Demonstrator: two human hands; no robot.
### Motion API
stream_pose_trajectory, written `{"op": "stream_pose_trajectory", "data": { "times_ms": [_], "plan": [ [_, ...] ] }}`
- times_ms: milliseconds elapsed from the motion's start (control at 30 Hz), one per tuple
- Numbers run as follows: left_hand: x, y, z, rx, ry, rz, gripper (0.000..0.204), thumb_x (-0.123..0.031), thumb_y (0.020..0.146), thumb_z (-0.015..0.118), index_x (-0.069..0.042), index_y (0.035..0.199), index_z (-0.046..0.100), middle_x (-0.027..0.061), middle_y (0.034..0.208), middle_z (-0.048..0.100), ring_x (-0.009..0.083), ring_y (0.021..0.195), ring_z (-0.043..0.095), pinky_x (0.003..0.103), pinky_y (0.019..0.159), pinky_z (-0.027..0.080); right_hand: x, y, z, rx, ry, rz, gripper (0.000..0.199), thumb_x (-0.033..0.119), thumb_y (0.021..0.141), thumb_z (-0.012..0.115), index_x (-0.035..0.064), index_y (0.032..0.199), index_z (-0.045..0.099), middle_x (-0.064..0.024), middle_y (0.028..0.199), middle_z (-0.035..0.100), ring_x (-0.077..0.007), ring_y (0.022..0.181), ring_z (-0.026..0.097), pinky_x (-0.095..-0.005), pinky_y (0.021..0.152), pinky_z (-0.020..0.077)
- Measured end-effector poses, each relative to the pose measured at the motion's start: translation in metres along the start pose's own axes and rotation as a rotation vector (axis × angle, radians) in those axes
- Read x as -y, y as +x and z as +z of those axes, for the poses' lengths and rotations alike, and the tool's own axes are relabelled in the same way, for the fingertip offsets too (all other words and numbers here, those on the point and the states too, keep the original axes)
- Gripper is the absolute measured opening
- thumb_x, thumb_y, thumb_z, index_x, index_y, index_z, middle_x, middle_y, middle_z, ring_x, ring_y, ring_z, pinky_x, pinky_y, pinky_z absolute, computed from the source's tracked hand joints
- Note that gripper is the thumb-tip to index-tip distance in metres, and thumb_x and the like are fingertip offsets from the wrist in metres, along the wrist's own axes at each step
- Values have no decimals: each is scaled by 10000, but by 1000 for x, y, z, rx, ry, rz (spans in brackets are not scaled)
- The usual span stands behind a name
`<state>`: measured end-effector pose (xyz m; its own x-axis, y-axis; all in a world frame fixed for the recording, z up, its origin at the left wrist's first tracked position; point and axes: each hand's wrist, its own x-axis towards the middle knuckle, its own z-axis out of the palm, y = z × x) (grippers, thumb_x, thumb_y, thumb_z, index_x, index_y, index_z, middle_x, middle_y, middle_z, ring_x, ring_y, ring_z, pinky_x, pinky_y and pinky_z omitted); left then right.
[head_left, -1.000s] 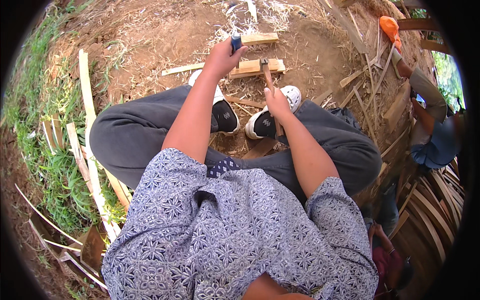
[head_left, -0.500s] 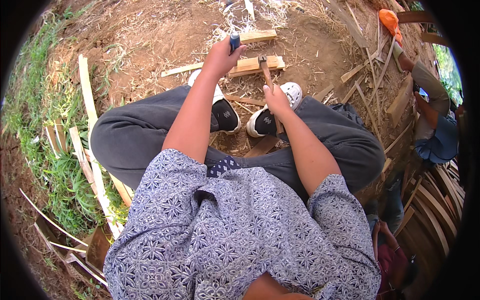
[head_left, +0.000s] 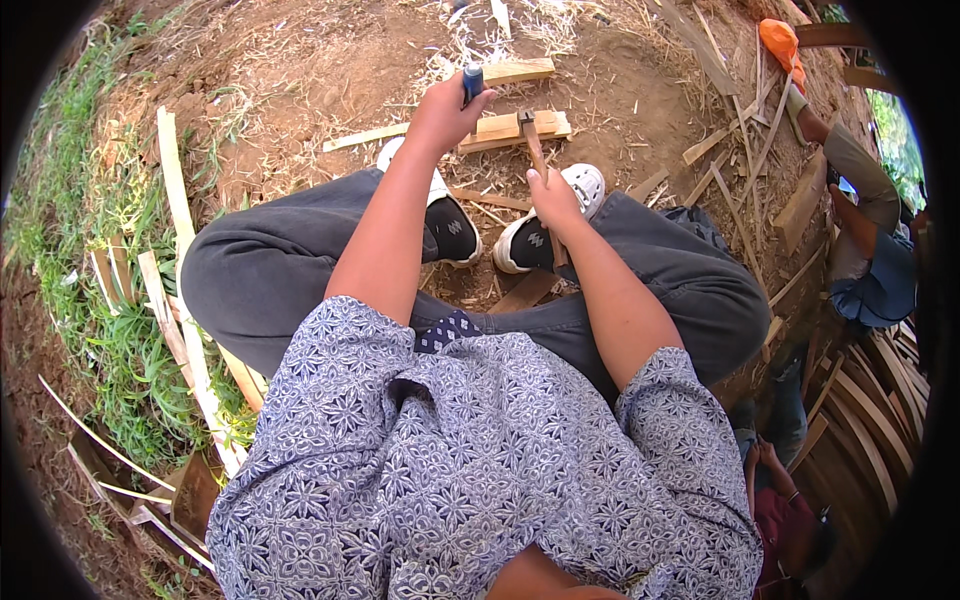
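Left hand (head_left: 443, 112) fisted around a blue-handled tool (head_left: 472, 82), handle end poking up out of the fist, pointing away from the body; working end hidden. Right hand (head_left: 553, 195) wrapped round the wooden shaft of a hammer (head_left: 532, 140); long axis running from the hand up and slightly left, metal head resting on a pale wood block (head_left: 510, 128). Block lying on bare dirt just beyond two white shoes (head_left: 580, 188), long axis crosswise, left to right; second short block (head_left: 518, 71) farther off, parallel. Long bamboo strip (head_left: 178, 250) at left beside grass; another person's sleeve (head_left: 885, 285) at right.
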<state>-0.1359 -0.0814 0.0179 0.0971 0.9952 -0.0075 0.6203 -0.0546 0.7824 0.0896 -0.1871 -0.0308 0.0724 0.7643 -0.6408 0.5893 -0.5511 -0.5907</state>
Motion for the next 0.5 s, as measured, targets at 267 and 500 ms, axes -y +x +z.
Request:
{"op": "stream_pose_trajectory", "data": {
  "times_ms": [267,500],
  "plan": [
    [-2,1,-2,51,91,-52,347,-360,999,762,-24,1069,719,136,889,764,245,783,727,384,720,560,1,-1,1,-7,18,-12,469,425,1066,555,-41,1069,611,-259,932,718,-417,839,737,-505,757,566],
    [-3,2,-2,51,40,-63,315,-332,998,765,-30,1083,733,134,916,775,241,827,747,382,749,575,2,-3,0,-17,21,-30,472,423,1065,554,-44,1062,621,-260,926,718,-415,836,737,-503,755,568]
  ]
}}
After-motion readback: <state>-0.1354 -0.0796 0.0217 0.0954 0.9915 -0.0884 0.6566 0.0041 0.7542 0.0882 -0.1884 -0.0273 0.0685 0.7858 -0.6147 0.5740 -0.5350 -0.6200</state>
